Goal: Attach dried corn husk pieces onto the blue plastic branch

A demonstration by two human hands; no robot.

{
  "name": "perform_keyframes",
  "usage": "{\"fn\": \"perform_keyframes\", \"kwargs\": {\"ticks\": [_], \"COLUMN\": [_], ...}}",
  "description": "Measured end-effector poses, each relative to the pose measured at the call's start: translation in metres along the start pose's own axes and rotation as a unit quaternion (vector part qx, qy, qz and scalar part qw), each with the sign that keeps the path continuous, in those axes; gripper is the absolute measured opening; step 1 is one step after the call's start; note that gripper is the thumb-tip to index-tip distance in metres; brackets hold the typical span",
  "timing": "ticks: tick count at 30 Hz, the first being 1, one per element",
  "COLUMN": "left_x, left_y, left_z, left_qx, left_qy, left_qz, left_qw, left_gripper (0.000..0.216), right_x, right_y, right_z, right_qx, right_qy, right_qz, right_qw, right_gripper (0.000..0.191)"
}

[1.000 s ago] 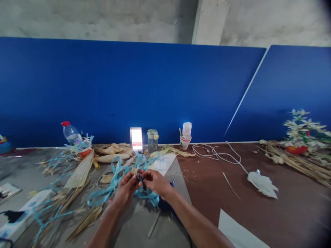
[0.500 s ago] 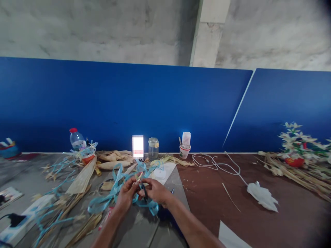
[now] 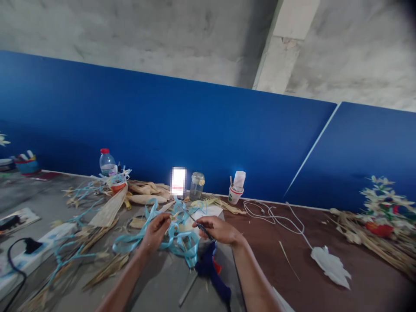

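My left hand [image 3: 156, 231] is closed in a pinch on a small pale strip at the edge of a tangle of light blue ribbon [image 3: 177, 238]. My right hand [image 3: 219, 229] is closed round a thin dark tool [image 3: 199, 224] whose tip points left toward my left hand. Both hands hover just above the grey table top [image 3: 156, 286], a short gap between them. A blue glue gun [image 3: 211, 271] lies on the table right below my right wrist.
Dried husks and blue strips [image 3: 97, 216] litter the left side, with a power strip [image 3: 29, 255]. A water bottle [image 3: 106, 162], glass jar [image 3: 196, 185] and paper cup [image 3: 235, 190] stand along the blue partition. White cable [image 3: 273, 212], white leaf shape [image 3: 329, 264] and flower arrangement [image 3: 383, 208] lie on the brown right side.
My hands have drawn apart; the right one moved right with the dark tool. The view tilted and turned, bringing the glue gun into sight.
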State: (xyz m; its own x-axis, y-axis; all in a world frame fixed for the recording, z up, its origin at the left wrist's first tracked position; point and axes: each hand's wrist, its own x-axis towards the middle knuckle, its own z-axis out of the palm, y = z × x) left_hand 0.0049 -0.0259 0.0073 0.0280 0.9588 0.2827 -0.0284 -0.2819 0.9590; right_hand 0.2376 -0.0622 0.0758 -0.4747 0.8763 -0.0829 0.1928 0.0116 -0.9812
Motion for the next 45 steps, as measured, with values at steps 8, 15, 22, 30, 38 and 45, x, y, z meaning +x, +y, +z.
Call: {"fn": "perform_keyframes", "kwargs": {"ticks": [8, 15, 22, 30, 38, 45], "left_x": [0.0, 0.001, 0.003, 0.003, 0.001, 0.003], "left_y": [-0.003, -0.008, -0.015, -0.004, -0.002, -0.009], "left_z": [-0.001, -0.001, -0.003, -0.003, -0.002, -0.005], "left_qx": [0.084, 0.117, 0.159, 0.193, 0.221, 0.215], "left_qy": [-0.02, -0.035, 0.011, 0.023, 0.026, -0.006], "left_qz": [0.067, 0.104, 0.147, 0.225, 0.223, 0.227], "left_qw": [0.994, 0.987, 0.976, 0.955, 0.949, 0.95], "left_gripper": [0.021, 0.02, 0.02, 0.018, 0.021, 0.02], "right_x": [0.0, -0.004, -0.01, -0.011, -0.008, -0.012], "right_y": [0.008, 0.013, 0.004, 0.001, 0.003, 0.004], "right_z": [-0.004, -0.006, -0.008, -0.006, -0.004, -0.015], "right_qx": [-0.094, -0.113, -0.118, -0.089, -0.075, -0.085], "right_qy": [-0.03, -0.039, -0.038, -0.056, -0.042, -0.048], "right_qz": [-0.006, 0.001, 0.012, 0.029, 0.031, 0.063], "right_qw": [0.995, 0.993, 0.992, 0.994, 0.996, 0.993], "right_gripper": [0.034, 0.026, 0.029, 0.028, 0.033, 0.037]}}
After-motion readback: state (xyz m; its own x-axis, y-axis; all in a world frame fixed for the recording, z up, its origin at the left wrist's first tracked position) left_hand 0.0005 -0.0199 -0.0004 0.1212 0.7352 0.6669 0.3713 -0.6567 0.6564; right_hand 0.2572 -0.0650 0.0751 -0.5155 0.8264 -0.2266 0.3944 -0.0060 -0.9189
